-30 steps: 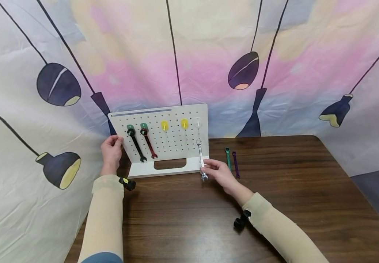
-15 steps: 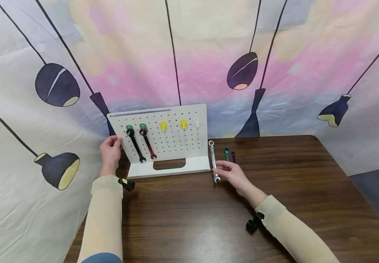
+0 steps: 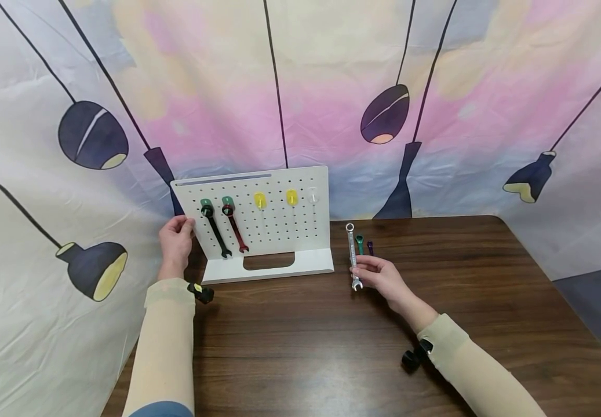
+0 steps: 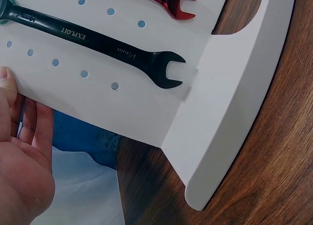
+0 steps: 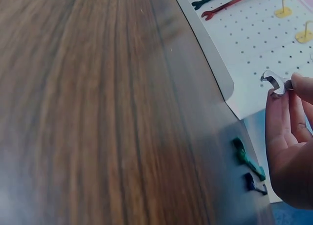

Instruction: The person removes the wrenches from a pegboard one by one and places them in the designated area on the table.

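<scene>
two of five wrenches hang on the white pegboard, which stands near the far left corner of the tabletop. the black wrench and, beside it, the red wrench hang by their ring ends from the green hooks, open ends down. two yellow hooks and one clear hook, toward the board's right edge, carry nothing.

right grip: thumb and fingertips pinch the chrome wrench near its open end. that wrench is off the hooks, to the right of the board, apart from it and apparently lifted off the tabletop, its ring end toward the far edge. left grip: closed on the pegboard's left edge, thumb at the front, fingers behind.

the green wrench and the purple wrench lie side by side near the tabletop's far edge, right of the board. the right grip hides their lower parts in the head view; they are blurred in the right wrist view.

progress, as judged: hanging is under half complete. two are hung; chrome, green and purple are outstanding, matching three vacant hooks.
</scene>
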Motion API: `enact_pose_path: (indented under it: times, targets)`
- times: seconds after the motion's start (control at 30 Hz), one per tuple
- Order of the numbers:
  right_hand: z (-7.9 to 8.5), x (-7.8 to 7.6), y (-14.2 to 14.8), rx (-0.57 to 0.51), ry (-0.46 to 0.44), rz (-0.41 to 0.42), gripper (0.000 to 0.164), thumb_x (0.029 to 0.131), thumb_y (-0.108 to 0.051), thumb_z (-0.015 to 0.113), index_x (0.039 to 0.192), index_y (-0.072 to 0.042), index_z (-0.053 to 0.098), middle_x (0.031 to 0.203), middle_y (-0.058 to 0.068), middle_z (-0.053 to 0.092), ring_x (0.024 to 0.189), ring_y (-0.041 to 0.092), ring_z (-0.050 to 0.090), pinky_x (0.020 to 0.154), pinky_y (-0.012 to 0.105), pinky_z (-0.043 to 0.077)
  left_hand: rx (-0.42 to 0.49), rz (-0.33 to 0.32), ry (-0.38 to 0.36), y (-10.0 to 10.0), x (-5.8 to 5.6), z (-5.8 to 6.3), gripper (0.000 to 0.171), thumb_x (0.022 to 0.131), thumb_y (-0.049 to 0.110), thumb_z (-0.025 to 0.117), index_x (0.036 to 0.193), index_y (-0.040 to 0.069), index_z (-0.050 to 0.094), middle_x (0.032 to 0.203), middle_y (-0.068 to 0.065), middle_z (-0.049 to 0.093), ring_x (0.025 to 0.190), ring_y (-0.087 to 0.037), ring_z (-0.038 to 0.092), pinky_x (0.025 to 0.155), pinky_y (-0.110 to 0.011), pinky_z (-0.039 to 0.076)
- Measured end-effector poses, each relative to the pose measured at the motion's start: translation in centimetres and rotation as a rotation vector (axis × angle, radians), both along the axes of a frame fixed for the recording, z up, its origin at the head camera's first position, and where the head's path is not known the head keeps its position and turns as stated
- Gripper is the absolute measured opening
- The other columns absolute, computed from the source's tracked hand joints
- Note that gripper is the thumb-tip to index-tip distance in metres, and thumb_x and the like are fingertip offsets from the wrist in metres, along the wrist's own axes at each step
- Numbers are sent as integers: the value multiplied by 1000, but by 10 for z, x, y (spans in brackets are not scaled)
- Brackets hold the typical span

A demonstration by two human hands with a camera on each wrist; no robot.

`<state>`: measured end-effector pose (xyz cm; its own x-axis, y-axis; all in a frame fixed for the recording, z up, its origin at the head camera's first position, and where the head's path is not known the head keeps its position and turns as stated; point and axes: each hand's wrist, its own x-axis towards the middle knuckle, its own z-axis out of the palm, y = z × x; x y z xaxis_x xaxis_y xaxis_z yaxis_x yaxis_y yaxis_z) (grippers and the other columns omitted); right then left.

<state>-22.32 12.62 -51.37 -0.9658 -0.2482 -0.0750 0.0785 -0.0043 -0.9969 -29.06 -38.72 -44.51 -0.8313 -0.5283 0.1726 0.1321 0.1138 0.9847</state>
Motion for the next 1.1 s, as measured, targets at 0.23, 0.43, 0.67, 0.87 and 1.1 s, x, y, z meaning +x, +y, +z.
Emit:
enact_pose_path:
  times: [0.23, 0.43, 0.67, 0.87, 1.1]
  targets:
    - [-3, 0, 16, 10, -14, -16, 51, 103, -10, 73, 146, 8, 55, 114, 3, 76, 95, 8, 73, 82, 26, 60, -8, -5, -15, 0, 0, 1, 18, 106, 9, 68, 93, 18, 75, 91, 5, 64, 86, -10, 61, 77, -18, 55]
    - [-5, 1, 27, -9, -19, -29, 53, 102, -9, 74, 147, 10, 53, 111, 2, 75, 93, 7, 73, 83, 26, 60, -15, -6, 0, -1, -1, -1, 15, 105, 10, 70, 93, 19, 73, 88, 7, 64, 84, -8, 61, 76, -18, 55]
    - [-8, 1, 39, -3, -25, -51, 51, 103, -7, 71, 147, 11, 53, 108, -4, 76, 94, 6, 73, 82, 25, 60, 2, -15, 53, 1, -1, -3, 11, 104, 6, 71, 94, 11, 69, 82, 11, 65, 78, -4, 62, 73, -17, 55]
    - [-9, 2, 49, 36, -28, -58, 50, 105, -10, 70, 148, 9, 53, 111, -3, 77, 96, 4, 72, 84, 24, 59, -30, -11, 35, 0, -1, -2, 10, 105, 9, 70, 95, 12, 70, 83, 11, 64, 78, -4, 61, 73, -17, 55]
    - [-11, 2, 56, 77, -45, -64, 54, 105, -17, 73, 150, 8, 53, 116, 1, 76, 97, 5, 72, 85, 24, 59, 11, -27, 29, 1, 2, 2, 11, 104, 5, 69, 95, 10, 71, 81, 11, 65, 76, -5, 62, 73, -18, 56]
